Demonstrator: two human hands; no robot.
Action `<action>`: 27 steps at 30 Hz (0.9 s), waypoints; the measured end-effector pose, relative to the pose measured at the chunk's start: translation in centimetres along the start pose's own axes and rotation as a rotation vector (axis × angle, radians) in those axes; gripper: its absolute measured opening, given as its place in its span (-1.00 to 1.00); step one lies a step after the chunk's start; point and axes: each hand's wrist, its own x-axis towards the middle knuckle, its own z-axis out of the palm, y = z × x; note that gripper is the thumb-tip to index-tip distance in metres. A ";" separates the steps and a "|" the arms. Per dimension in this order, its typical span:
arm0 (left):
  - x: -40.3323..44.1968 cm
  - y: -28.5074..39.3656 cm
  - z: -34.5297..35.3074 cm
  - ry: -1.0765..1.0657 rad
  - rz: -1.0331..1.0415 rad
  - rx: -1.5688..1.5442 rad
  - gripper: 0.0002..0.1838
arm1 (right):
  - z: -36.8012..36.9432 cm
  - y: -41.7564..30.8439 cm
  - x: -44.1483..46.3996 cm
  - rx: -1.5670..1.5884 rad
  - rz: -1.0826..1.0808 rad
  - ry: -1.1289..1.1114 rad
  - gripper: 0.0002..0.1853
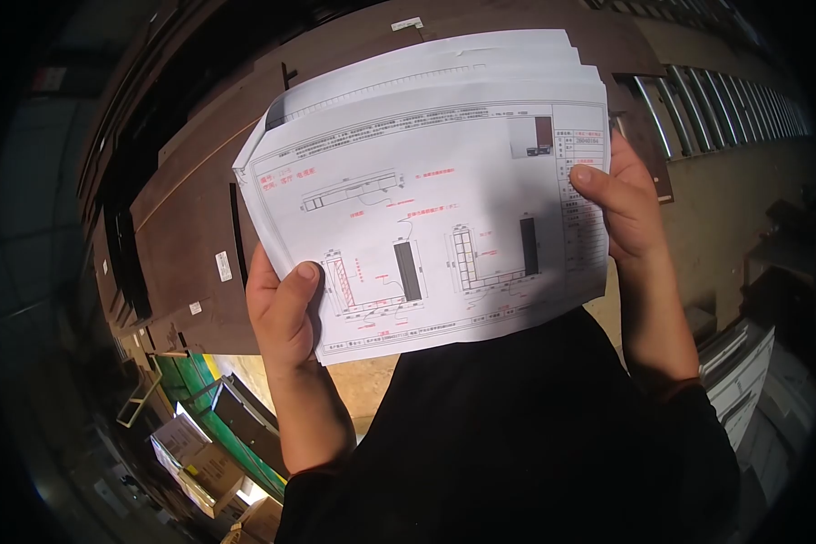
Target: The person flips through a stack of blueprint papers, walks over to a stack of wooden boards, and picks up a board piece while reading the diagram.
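Observation:
A stack of printed drawing sheets [399,218] is held up in front of my chest, slightly tilted. The top sheet bears line drawings of furniture-like shapes, red and black notes, a small photo and a table of text along its right side. My left hand [281,304] grips the lower left edge, thumb on top and fingers hidden behind. On the right edge, my right hand [621,199] pinches the stack the same way, its thumb over the text table. A shadow falls across the sheet's lower right part.
Dark brown panels [181,218] with small white labels lie beyond the papers. Metal rollers [698,113] run at the upper right. Cardboard boxes [199,462] stand at the lower left beside a green strip [190,381]. Pale panels [739,372] are stacked at the right.

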 end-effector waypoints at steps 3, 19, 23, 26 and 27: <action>0.0 0.0 0.0 0.006 -0.002 -0.002 -0.33 | 0.0 -0.1 0.0 0.002 0.003 -0.015 -0.39; 0.4 -0.8 -1.6 0.059 0.006 0.082 -0.36 | 1.0 -0.4 0.0 0.001 0.035 0.008 -0.30; 0.6 -0.9 -1.9 0.053 0.001 0.113 -0.34 | 0.6 -0.3 0.1 -0.020 0.041 -0.050 -0.29; 0.6 -0.8 -1.7 0.074 0.001 0.112 -0.34 | 0.7 -0.3 0.1 -0.014 0.024 -0.070 -0.30; 0.6 -0.9 -1.7 0.068 0.001 0.110 -0.33 | 0.8 -0.3 0.0 -0.009 0.015 -0.070 -0.31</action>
